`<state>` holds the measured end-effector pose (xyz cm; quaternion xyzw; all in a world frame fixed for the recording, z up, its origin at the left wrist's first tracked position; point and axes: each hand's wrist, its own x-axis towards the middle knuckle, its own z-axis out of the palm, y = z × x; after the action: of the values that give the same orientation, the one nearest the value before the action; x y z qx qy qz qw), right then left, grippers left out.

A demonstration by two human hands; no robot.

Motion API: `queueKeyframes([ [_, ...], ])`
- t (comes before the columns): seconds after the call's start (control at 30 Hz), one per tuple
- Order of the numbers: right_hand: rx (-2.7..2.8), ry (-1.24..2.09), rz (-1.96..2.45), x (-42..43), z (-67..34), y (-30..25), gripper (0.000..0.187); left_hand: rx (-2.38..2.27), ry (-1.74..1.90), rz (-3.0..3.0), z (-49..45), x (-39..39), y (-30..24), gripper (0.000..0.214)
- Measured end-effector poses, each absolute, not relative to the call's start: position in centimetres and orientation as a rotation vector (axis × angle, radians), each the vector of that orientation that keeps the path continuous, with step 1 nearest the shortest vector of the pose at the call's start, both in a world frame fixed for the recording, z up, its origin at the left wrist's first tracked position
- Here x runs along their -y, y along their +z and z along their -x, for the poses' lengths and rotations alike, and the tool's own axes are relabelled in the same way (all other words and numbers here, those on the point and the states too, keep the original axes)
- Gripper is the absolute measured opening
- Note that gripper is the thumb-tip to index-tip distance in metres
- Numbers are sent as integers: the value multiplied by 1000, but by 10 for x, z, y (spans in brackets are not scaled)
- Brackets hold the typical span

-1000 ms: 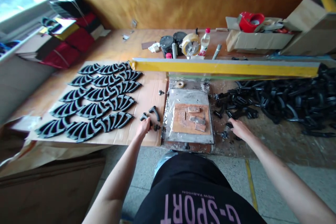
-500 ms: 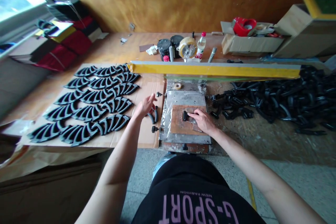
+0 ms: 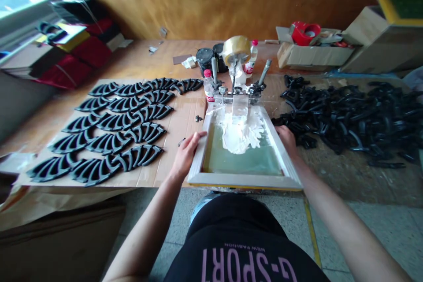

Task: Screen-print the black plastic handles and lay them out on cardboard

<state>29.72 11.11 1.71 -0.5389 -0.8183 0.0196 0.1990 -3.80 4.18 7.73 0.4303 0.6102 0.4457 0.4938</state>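
Note:
A screen printing frame (image 3: pixel 246 179) lies lowered in front of me, its green mesh (image 3: pixel 239 165) facing up. Thick white ink (image 3: pixel 236 139) is spread over the mesh's upper half, and a pale flat blade (image 3: pixel 240 109) stands at the far end of it. My left hand (image 3: pixel 187 152) is closed on the left rail. On the right rail my right hand (image 3: pixel 287 139) grips, its fingers partly hidden by the frame. The metal plate and the small black piece beneath are covered by the frame. Behind the frame is a hinge clamp (image 3: pixel 256 90).
Curved black ribbed pieces (image 3: pixel 115 121) lie in rows on cardboard (image 3: pixel 175 172) at left. A heap of black parts (image 3: pixel 350 114) covers the right side. Behind stand a tape roll (image 3: pixel 236 48), bottles (image 3: pixel 252 58), dark tubs (image 3: pixel 205 59) and an open carton (image 3: pixel 313 56).
The frame has swung down from its raised position over the metal plate. My right hand has left the small black piece; both hands now hold the frame's sides.

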Motion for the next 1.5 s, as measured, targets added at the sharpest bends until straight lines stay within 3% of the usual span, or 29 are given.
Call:
queueKeyframes([
  [0.07,2124,-31,1594,-132,-295,32,34,-1542,995,-1003,39,-34,44,58],
  [0.2,2175,5,1500,-160,-240,55,55,-1605,926,-999,38,-35,-16,76],
  [0.3,2421,183,1509,-154,-203,53,30,-1611,884,-1051,41,-39,-37,72],
  [0.4,2629,210,1460,-124,-198,40,13,-1621,881,-1059,45,-39,-41,65],
  [0.6,2902,300,811,-84,-229,38,22,-1646,880,-1031,45,-39,-36,59],
  [0.73,2726,220,955,-91,-226,34,14,-1653,895,-1017,43,-39,-31,58],
  [0.9,2703,111,865,-70,-224,12,25,-1623,916,-976,41,-37,-28,60],
  [1.03,2592,248,1031,-84,-216,29,19,-1581,895,-957,40,-37,-15,67],
  [1.2,2240,246,1379,-160,-219,76,52,-1509,945,-928,42,-35,38,72],
  [1.37,1845,241,1712,-189,-292,76,37,-1269,1272,-842,31,-61,102,63],
  [1.5,2047,447,1715,-153,-300,27,30,-1142,1538,-880,15,-102,139,57],
])
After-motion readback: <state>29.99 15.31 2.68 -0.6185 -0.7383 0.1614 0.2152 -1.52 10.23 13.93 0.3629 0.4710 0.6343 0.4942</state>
